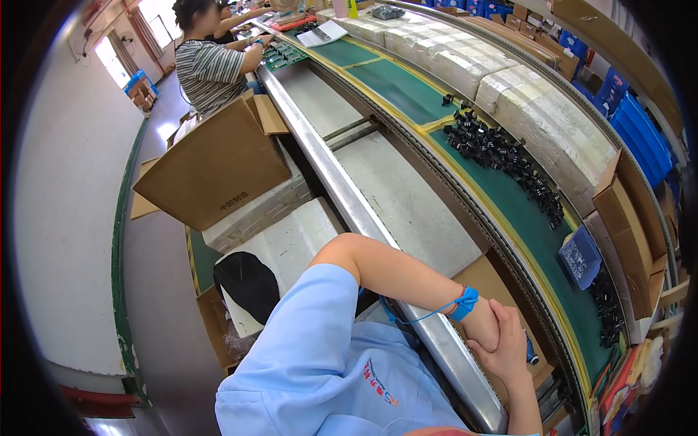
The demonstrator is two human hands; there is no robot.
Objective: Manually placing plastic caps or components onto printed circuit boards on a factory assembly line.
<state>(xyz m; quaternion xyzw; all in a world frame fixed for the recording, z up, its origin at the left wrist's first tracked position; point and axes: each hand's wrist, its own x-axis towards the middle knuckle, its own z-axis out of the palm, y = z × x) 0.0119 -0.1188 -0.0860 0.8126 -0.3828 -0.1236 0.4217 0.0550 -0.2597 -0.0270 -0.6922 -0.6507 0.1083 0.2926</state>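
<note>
My left arm reaches across the metal rail (371,218), bent at the elbow, with a blue wrist strap (464,303) and its thin cord on it. My right hand (509,341) is closed round my left wrist (482,325), just beyond the strap. The fingers of my left hand are hidden behind the right hand. A small dark blue object (532,357) shows beside the right hand; its kind I cannot make out. On the green conveyor belt (516,207) ahead lies a heap of small black parts (487,142).
A blue bin (580,256) of small pale pieces sits at the belt's right side, near more black parts (607,309). Taped white foam blocks (545,109) line the far side. An open cardboard box (218,167) stands at left. Beyond, a person in stripes (211,73) handles green circuit boards (282,55).
</note>
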